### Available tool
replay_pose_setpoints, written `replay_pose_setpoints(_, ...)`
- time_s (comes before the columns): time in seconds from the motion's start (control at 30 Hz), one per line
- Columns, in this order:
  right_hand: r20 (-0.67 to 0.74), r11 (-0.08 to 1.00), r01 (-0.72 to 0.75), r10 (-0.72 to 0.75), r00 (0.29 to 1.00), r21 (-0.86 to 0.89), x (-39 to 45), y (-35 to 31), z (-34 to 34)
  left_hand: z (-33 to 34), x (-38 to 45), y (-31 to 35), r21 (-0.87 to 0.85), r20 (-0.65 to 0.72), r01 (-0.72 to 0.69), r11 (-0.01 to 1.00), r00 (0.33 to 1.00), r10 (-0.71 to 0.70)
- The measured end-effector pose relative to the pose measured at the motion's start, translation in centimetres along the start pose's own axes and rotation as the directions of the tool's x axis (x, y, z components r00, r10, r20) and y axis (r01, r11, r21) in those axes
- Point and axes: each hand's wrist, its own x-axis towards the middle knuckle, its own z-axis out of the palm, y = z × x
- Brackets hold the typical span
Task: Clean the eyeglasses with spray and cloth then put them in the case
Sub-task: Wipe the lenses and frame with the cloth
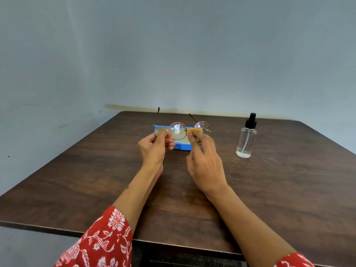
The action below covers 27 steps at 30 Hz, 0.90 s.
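A plain pale blue-grey wall (173, 45) with small dark specks fills the back of the room. In front of it is a dark brown wooden bench (96, 180) with a streaky grain and rounded far corners.

Two bare arms reach over the bench from red sleeves (100, 243) with a white flower print.

The left hand (154, 149) is curled, and its fingers (169, 140) pinch the outer edge of the left lens rim. The right hand (206, 162) has its fingers (192, 137) bent, pinching a small soft tan cloth (195, 131) against the right lens.

A flat blue plastic case (182, 147) lies open on the bench just behind the hands, partly hidden by them.

A small round clear plastic spray bottle (247, 139) with a black pump top stands upright on the bench, well to the right of the hands. It holds clear liquid and a thin tube.

The round eyeglasses with a thin pink metal frame (178, 131) are held up in the air above the case, between both hands. Their two thin dark arms are unfolded and point away toward the wall.
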Motion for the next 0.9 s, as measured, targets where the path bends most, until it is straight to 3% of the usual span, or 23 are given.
replay_pose_setpoints(0.1,0.0,0.998,-0.061,0.061,0.998,-0.017,0.0,0.4,-0.1,0.1,-0.1,0.0,0.008,0.002,0.007,1.0,1.0,-0.007)
replay_pose_setpoints(0.33,-0.001,0.999,0.04,-0.04,0.999,0.013,0.0,-0.2,0.1,0.0,0.0,-0.1,0.012,0.002,0.005,1.0,1.0,-0.005)
replay_pose_setpoints(0.53,-0.081,0.964,-0.253,0.26,0.962,0.085,-0.2,1.4,-0.1,0.0,0.0,0.1,0.018,0.001,0.016,1.0,1.0,-0.016)
replay_pose_setpoints(0.77,-0.021,0.998,0.01,-0.009,1.0,0.065,0.0,-0.2,0.1,0.1,0.1,-0.1,0.02,-0.002,0.017,1.0,1.0,-0.017)
replay_pose_setpoints(0.83,-0.035,0.997,-0.012,0.014,0.999,0.077,0.0,0.1,0.0,0.0,0.1,0.0,0.019,-0.001,0.013,1.0,1.0,-0.013)
replay_pose_setpoints(0.9,-0.071,0.987,-0.127,0.134,0.988,0.099,0.0,0.7,-0.1,0.0,0.1,0.0,0.023,0.001,0.012,1.0,1.0,-0.013)
